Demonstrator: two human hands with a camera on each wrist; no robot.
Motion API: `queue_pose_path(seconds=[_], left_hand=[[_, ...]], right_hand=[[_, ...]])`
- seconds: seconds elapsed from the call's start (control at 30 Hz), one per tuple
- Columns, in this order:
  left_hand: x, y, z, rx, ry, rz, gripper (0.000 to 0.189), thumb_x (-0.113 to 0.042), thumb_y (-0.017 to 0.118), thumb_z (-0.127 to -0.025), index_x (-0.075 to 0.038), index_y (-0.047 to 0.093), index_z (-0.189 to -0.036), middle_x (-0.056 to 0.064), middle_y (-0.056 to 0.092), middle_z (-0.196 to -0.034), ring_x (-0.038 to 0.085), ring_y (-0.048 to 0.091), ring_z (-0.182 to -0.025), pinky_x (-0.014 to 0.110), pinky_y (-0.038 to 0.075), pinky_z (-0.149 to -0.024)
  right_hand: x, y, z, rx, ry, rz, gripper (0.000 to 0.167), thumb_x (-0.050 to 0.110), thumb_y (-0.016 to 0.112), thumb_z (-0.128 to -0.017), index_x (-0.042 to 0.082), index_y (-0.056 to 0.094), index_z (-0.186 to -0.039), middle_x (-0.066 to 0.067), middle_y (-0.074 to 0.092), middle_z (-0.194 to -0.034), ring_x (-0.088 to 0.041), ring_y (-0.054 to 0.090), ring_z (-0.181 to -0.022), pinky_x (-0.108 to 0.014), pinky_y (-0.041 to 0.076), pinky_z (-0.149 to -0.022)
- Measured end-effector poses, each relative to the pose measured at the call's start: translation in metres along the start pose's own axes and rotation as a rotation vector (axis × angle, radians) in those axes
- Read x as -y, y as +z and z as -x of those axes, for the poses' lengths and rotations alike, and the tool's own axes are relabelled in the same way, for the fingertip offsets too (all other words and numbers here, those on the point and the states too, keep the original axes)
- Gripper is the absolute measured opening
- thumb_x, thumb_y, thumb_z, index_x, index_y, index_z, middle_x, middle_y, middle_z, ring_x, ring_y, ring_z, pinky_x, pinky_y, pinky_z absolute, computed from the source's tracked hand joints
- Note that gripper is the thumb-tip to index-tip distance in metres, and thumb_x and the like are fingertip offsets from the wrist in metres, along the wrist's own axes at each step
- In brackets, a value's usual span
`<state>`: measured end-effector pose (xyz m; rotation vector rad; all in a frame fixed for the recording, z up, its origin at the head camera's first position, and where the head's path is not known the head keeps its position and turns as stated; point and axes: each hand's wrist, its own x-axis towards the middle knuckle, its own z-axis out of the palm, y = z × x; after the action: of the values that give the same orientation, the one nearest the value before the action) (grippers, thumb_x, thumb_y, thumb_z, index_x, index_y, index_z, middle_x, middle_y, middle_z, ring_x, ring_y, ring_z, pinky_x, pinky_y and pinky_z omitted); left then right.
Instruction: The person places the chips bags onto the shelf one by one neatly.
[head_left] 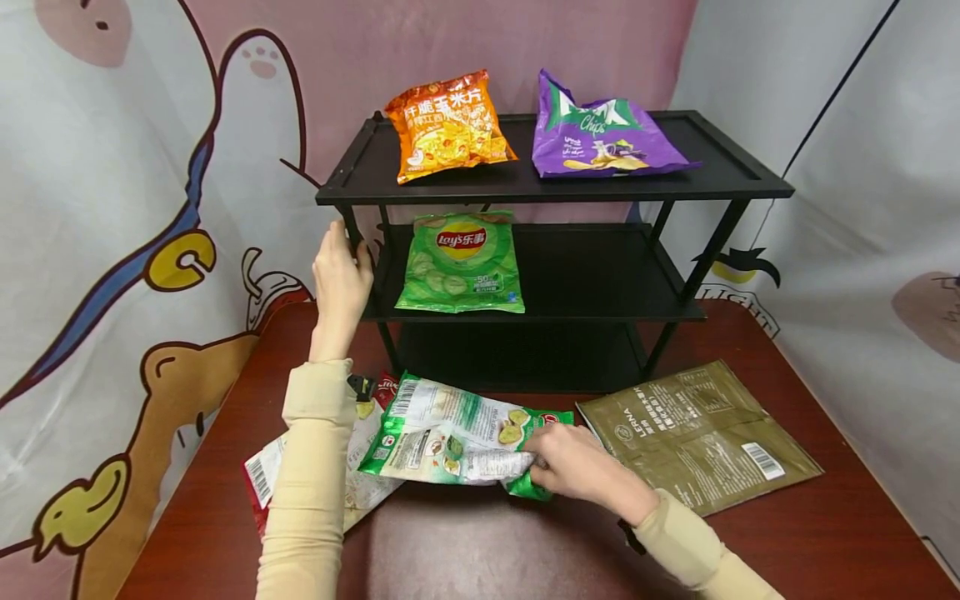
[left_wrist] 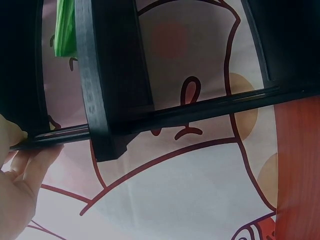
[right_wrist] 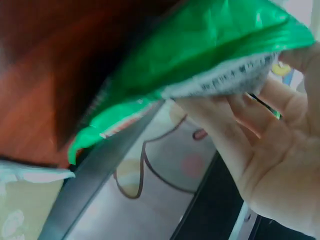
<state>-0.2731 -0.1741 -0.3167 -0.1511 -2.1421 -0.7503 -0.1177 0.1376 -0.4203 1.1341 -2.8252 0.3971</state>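
My left hand point(head_left: 341, 275) is up at the left side of a black three-tier shelf rack point(head_left: 600, 271). Its fingers hold a slim post point(left_wrist: 200, 108) of the rack, just below the top tier. Over the table in front, my right hand point(head_left: 581, 465) pinches the right end of a green and white chip bag point(head_left: 450, 437), whose printed back faces up. From below, the right wrist view shows that bag's green underside point(right_wrist: 215, 50) against the fingers. Under and left of it lies a red and white snack bag point(head_left: 367, 492), partly hidden by the left sleeve.
An orange corn chip bag point(head_left: 446, 125) and a purple chip bag point(head_left: 607, 133) stand on the top tier. On the middle tier leans a green Lay's bag point(head_left: 461, 265). A flat brown package point(head_left: 697, 437) lies at the right on the reddish table point(head_left: 825, 533). Printed cloth hangs behind.
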Motion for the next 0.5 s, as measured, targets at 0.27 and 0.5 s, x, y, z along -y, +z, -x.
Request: queue_pose_path(seconds=[0.27,0.5], left_hand=[[0.001,0.001,0.0,-0.002,-0.004,0.0,0.023,-0.01,0.051,-0.095,0.006,0.051,-0.113,0.024,0.055,-0.086,0.042,0.057,-0.076,0.052,0.045,-0.066],[0.001,0.0,0.001,0.008,-0.01,0.009,0.024,-0.01,0.051,-0.095,0.005,0.051,-0.114,0.024,0.055,-0.087,0.041,0.057,-0.077,0.052,0.045,-0.066]], right_hand=[[-0.034,-0.035,-0.003,0.187,0.069,-0.36,0.018,0.009,0.063,-0.068,0.024,0.058,-0.062,0.019,0.041,-0.058,0.006,0.031,-0.051,-0.015,0.026,-0.046],[-0.058,-0.047,-0.001,0.304,0.029,-0.601,0.017,0.004,0.062,-0.069,0.015,0.054,-0.059,0.014,0.038,-0.059,0.004,0.03,-0.054,-0.015,0.027,-0.049]])
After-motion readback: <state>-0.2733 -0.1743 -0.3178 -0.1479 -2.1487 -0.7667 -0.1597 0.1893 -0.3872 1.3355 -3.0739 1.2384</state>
